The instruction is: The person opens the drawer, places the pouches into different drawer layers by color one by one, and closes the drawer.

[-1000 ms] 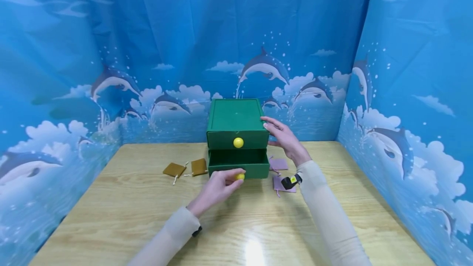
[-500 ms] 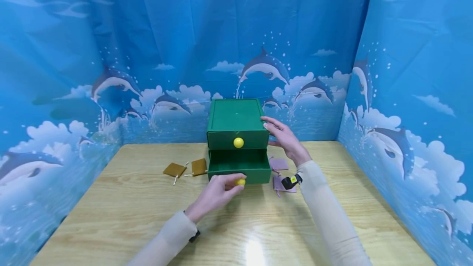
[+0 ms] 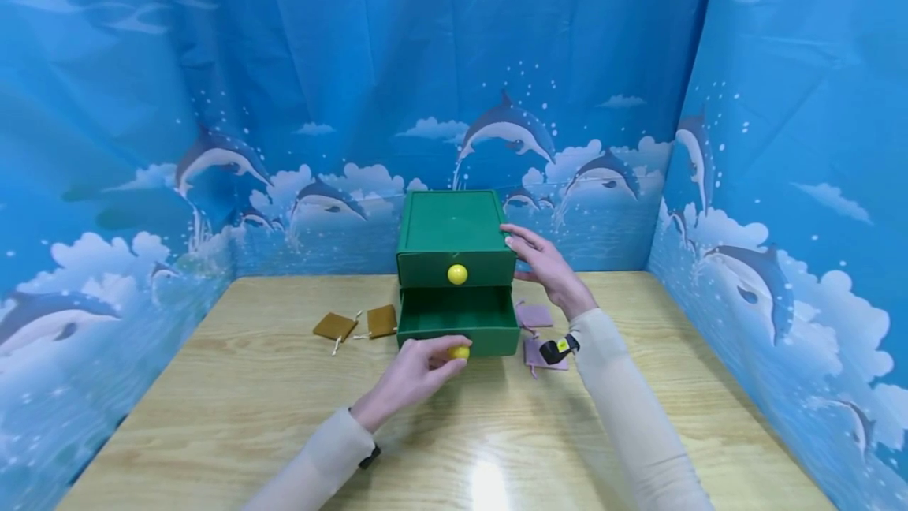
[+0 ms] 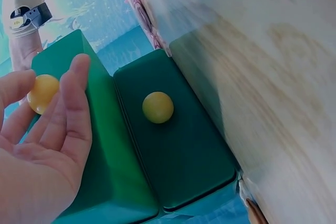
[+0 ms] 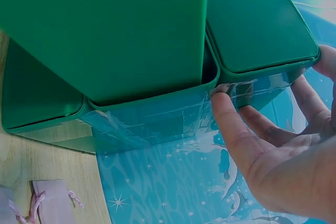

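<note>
A green drawer cabinet [image 3: 454,223] stands at the back middle. My left hand [image 3: 411,375] pinches the yellow round knob [image 4: 42,94] of its middle drawer [image 3: 491,341], which is pulled out toward me. Its inside shows dark green and bare. The top drawer is closed, with its own yellow knob [image 3: 457,274]. In the left wrist view the closed bottom drawer [image 4: 184,150] shows a third knob [image 4: 157,107]; the pulled-out drawer hides it from the head view. My right hand [image 3: 552,266] rests against the cabinet's right side, fingers at the upper edge.
Two brown drawstring pouches [image 3: 336,326] lie left of the cabinet on the wooden table [image 3: 248,416]. Two pale purple pouches [image 3: 546,354] lie to its right, partly behind my right wrist. Blue dolphin-printed curtains [image 3: 340,101] enclose the back and sides.
The middle drawer has come further out toward me, with my left hand still pinching its knob; most of this motion is in the first half second. My right hand has stayed in place.
</note>
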`<action>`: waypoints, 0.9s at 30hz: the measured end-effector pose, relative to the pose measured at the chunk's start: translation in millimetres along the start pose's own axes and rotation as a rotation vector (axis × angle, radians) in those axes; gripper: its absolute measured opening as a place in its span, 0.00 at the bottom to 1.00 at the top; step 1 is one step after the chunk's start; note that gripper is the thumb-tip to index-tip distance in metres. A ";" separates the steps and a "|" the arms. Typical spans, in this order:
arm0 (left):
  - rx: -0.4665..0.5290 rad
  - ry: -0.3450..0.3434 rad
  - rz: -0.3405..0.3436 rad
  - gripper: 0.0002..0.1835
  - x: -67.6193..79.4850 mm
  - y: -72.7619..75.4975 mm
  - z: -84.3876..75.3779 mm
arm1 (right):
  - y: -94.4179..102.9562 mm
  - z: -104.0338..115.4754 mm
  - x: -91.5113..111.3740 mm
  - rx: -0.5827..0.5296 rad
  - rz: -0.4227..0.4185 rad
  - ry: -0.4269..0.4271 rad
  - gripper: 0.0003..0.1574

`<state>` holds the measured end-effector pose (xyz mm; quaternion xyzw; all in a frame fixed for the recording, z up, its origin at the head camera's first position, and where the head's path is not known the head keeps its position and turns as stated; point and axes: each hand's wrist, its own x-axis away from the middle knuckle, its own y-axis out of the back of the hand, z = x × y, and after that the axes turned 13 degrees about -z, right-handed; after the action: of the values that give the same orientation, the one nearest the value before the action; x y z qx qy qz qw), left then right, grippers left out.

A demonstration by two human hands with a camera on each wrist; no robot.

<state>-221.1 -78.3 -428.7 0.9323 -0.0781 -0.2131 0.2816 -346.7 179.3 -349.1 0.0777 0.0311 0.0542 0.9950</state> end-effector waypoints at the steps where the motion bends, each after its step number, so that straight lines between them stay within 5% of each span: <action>1: -0.001 -0.003 -0.001 0.17 0.4 -0.1 0.5 | -0.1 -0.1 0.1 0.001 0.000 -0.001 0.33; 27: 0.007 -0.065 -0.012 0.18 3.9 -1.2 5.9 | 0.3 -0.9 0.3 -0.001 -0.009 0.009 0.33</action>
<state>-220.3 -81.3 -435.2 0.9263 -0.0821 -0.2447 0.2745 -346.5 179.7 -349.9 0.0768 0.0361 0.0501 0.9951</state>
